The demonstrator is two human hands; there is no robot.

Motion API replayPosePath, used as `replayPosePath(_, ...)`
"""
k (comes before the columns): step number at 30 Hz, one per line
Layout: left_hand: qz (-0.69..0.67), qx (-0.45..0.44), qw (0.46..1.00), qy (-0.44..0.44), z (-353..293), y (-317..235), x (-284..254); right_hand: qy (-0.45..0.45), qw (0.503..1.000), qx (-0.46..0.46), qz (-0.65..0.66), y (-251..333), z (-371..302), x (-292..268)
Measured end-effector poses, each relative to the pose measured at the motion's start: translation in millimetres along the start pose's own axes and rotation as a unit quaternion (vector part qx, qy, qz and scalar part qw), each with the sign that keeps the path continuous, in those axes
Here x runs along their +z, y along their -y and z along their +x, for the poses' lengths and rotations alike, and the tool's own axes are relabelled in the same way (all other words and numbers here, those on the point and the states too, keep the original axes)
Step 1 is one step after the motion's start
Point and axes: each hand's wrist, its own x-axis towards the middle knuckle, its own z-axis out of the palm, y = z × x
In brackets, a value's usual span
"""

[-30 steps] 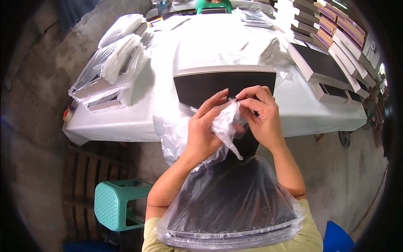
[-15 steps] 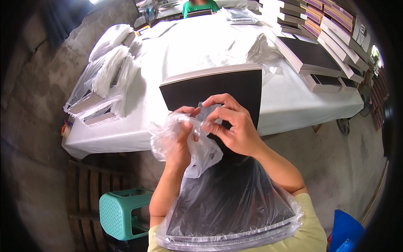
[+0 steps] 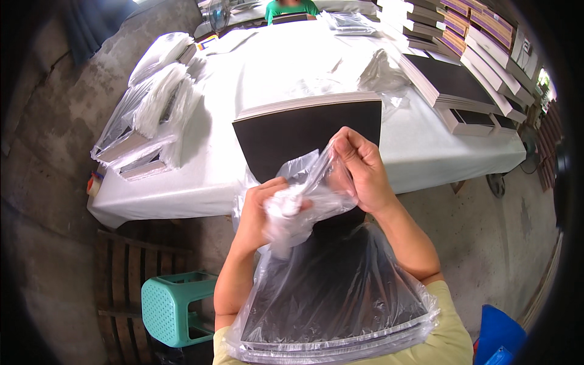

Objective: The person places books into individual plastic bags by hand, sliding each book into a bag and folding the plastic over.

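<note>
My left hand [image 3: 260, 210] is closed around a bunched clear plastic bag [image 3: 289, 210]. Higher up and to the right, my right hand [image 3: 365, 167] pinches an edge of the same plastic between thumb and fingers, stretching it upward. Behind my hands, a stack of black boards [image 3: 310, 121] with pale edges sits at the table's near side, its lower part hidden by the plastic and my hands. Close against my body lies another black stack [image 3: 328, 292] inside a clear plastic cover, its near edges showing through the film.
A white-covered table [image 3: 152, 198] spreads ahead. Plastic-wrapped stacks [image 3: 149, 115] stand on its left; bare black board stacks [image 3: 450, 79] on its right. A green stool [image 3: 167, 310] is at lower left, a blue object [image 3: 499, 334] at lower right. Across the table sits a person in green [image 3: 292, 8].
My right hand has moved up and right, drawing an edge of the plastic bag out from the bunch. My left hand has shifted slightly, still gripping the bag.
</note>
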Motion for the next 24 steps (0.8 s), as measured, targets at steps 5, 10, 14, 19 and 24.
replayPosePath(5, -0.389, -0.102, 0.907, -0.128, -4.0, 2.8, 1.3, 0.193, 0.969, 0.099, -0.117, 9.4, -4.1, -5.4)
replayPosePath(10, -0.602, -0.164, 0.775, -0.102, -7.0, 7.9, -6.9, 0.163, 0.981, -0.072, 0.071, -8.1, -10.3, -28.1)
replayPosePath(14, -0.610, -0.150, 0.762, -0.154, -10.6, 11.8, 4.5, 0.201, 0.961, 0.027, 0.187, -12.3, -18.9, -20.8)
replayPosePath(19, -0.633, -0.050, 0.764, -0.113, -20.0, 32.7, 9.7, 0.086, 0.972, 0.005, 0.217, -26.6, -20.5, -23.6)
replayPosePath(24, -0.760, 0.009, 0.646, -0.066, -15.0, 28.0, -2.8, 0.203, 0.956, 0.129, 0.169, -26.6, -21.0, -22.5)
